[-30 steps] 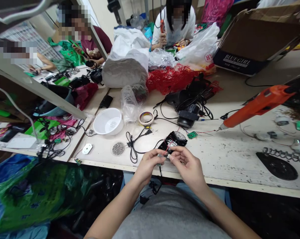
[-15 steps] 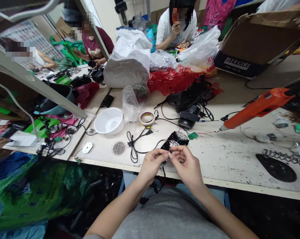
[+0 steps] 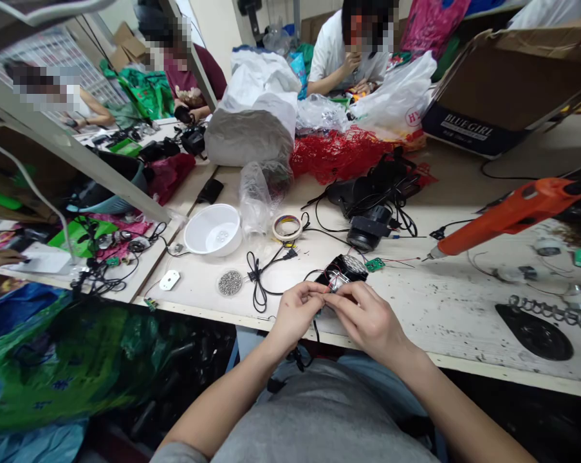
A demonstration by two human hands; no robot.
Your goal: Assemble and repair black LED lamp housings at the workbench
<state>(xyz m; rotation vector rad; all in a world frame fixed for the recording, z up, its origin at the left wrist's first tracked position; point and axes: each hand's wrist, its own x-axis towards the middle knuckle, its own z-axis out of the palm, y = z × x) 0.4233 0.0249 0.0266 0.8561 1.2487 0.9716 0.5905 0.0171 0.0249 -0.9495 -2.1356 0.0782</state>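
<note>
Head view: black housing (image 3: 343, 269) beyond grip (image 3: 329, 297)

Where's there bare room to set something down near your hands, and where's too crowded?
The widest bare bench top lies right of your right hand, between the orange glue gun and the black oval plate. A small patch sits between the white oval plate and the metal beads. Crowded: around the black unit, with its cords and green circuit board.
</note>
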